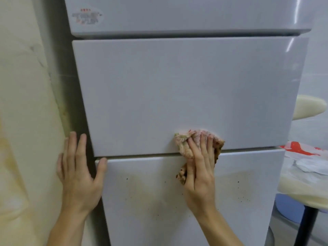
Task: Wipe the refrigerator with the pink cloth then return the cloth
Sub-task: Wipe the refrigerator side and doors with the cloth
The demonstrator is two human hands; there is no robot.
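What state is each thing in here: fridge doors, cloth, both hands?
White refrigerator's top door: shut.
Middle door: shut, unspotted.
Bottom door: shut, speckled with dark spots.
Crumpled pink cloth: pressed over the seam between middle and bottom doors.
Right hand: flat on the cloth.
Left hand: open, resting on the refrigerator's left edge.

The refrigerator's (186,89) sticker (87,16) print is too blurred to read.

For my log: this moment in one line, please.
step: wipe | right hand presses cloth on fridge door gap | left hand rests on fridge edge
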